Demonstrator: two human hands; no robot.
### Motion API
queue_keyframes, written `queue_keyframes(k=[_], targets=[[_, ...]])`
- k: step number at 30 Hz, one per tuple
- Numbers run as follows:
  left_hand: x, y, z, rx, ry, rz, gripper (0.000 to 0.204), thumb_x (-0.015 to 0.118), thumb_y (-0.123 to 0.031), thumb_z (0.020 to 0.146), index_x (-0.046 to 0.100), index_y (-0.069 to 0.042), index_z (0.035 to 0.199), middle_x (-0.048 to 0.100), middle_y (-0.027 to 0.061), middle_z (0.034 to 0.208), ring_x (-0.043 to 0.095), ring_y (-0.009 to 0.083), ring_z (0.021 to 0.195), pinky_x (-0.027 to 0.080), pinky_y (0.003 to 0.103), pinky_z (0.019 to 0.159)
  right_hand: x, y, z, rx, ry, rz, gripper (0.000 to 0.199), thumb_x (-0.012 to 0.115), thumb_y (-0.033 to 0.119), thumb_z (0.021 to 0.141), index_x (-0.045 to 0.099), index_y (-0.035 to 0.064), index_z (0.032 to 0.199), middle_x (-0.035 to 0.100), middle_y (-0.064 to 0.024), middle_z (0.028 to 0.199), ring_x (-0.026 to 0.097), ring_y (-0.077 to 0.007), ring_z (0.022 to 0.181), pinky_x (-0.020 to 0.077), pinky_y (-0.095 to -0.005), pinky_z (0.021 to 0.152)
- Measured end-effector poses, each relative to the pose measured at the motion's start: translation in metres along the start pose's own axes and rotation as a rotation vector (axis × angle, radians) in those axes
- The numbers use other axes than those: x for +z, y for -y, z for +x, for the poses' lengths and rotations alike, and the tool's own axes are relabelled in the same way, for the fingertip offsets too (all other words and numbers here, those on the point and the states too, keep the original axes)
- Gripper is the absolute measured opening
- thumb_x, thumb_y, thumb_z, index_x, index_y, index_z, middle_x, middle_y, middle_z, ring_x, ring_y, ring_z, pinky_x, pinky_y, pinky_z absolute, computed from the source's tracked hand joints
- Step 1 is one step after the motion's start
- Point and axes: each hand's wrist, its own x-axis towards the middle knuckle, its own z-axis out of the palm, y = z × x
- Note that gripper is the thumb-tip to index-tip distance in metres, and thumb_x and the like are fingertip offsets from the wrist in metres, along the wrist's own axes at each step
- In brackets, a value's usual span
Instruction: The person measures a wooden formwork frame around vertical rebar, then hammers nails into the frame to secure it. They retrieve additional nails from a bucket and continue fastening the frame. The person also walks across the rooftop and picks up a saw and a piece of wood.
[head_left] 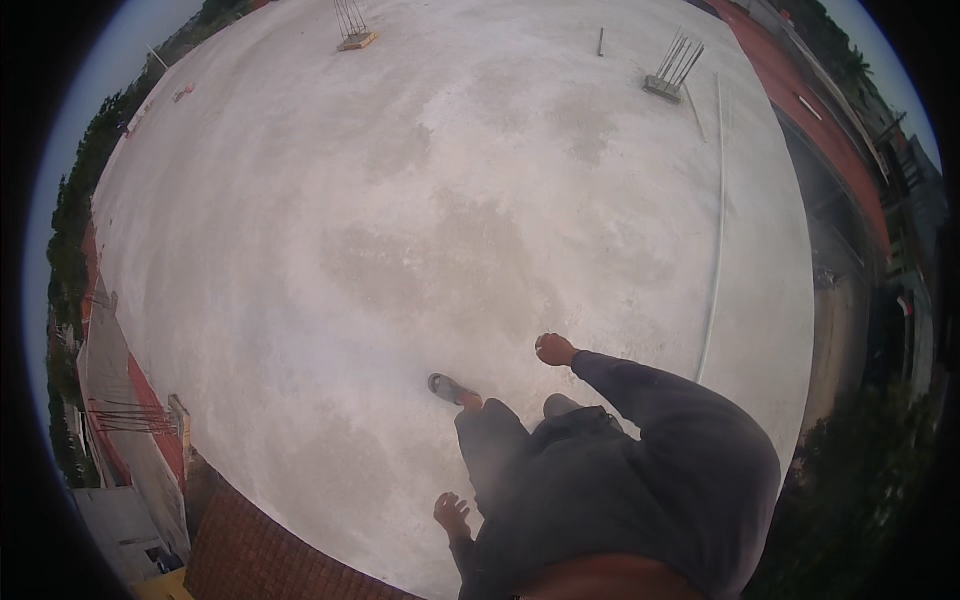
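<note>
My left hand (452, 513) hangs low beside my left leg, its fingers loosely bent and apart, with nothing in them. Out in front of my body, my right hand (555, 349) has its fingers curled closed at the end of a dark long sleeve (650, 390); I see no object in it. Both hands are above a wide pale concrete slab (300, 280) and touch nothing. One foot in a dark sandal (447, 389) is stepping forward on the slab.
Bundles of upright rebar (681, 65) and more rebar (350, 22) rise from the slab's far part. A long pale pipe or line (717, 220) runs along the right. The slab's edge drops off on both sides, with a tiled roof (260, 545) below left.
</note>
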Motion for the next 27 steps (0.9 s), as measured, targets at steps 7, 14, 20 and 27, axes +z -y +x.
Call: queue_keyframes(k=[7,14,20,27], targets=[[-0.050,-0.176,0.146,-0.248,-0.006,0.128,0.032,0.064,-0.017,0.093,0.061,-0.002,0.121,0.067,0.0134,0.104,0.068,0.0286,0.084,0.054,0.039,0.066,-0.032,0.037,0.121,0.452,0.270,-0.133,0.024,0.059,0.016,0.083,0.074,-0.0016,0.088,0.071,-0.0237,0.094,0.072,-0.0380,0.088,0.0576,-0.0468,0.078],[-0.008,-0.476,0.299,0.026,0.018,0.271,0.026,0.064,-0.016,0.092,0.065,-0.001,0.113,0.068,0.0142,0.104,0.068,0.0301,0.080,0.053,0.041,0.062,-0.042,0.074,0.266,0.293,0.163,-0.404,0.014,0.069,0.015,0.076,0.076,0.0036,0.077,0.071,-0.0180,0.085,0.071,-0.0351,0.084,0.0579,-0.0458,0.073],[0.117,-0.720,0.436,0.469,0.085,0.090,0.026,0.070,-0.024,0.092,0.067,0.002,0.091,0.068,0.0085,0.082,0.064,0.0144,0.066,0.046,0.026,0.053,-0.039,0.087,0.453,0.071,0.335,-0.554,0.025,0.075,0.034,0.079,0.075,0.0106,0.073,0.072,-0.0086,0.076,0.071,-0.0273,0.078,0.0561,-0.0434,0.069],[0.183,-0.885,0.476,0.318,0.111,0.365,0.032,0.072,-0.032,0.090,0.070,-0.001,0.095,0.071,0.0081,0.089,0.069,0.0184,0.078,0.052,0.033,0.064,-0.150,0.179,0.809,0.042,0.484,-0.606,0.022,0.076,0.032,0.082,0.077,0.0130,0.071,0.070,-0.0022,0.066,0.070,-0.0194,0.067,0.0557,-0.0360,0.066]])
